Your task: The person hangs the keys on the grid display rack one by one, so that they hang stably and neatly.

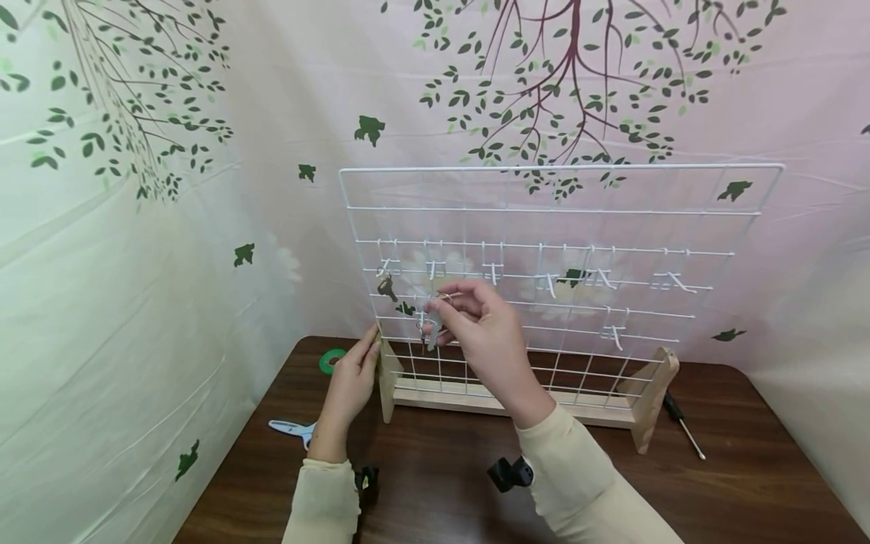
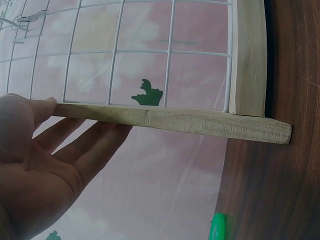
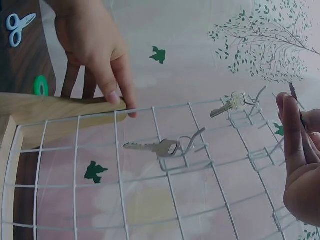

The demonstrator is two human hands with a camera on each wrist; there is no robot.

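My left hand [image 1: 349,389] grips the upright wooden side piece [image 2: 175,121] of a white wire grid rack [image 1: 544,211], thumb on one side and fingers on the other. In front of the rack's left part, my right hand [image 1: 491,336] pinches a key [image 1: 433,335] by its ring. That key is mostly hidden by the fingers in the right wrist view. One key [image 3: 232,106] hangs from a hook on the upper row at the left. Another key [image 3: 156,148] hangs by a ring from a lower hook, close to the right hand in the head view.
Several bare white hooks [image 1: 492,272] run along the upper row, and one lower hook [image 1: 615,336] sits at the right. Blue-handled scissors [image 1: 291,428] and a green tape roll [image 1: 331,360] lie left on the dark table [image 1: 435,468]. A screwdriver [image 1: 683,425] lies right.
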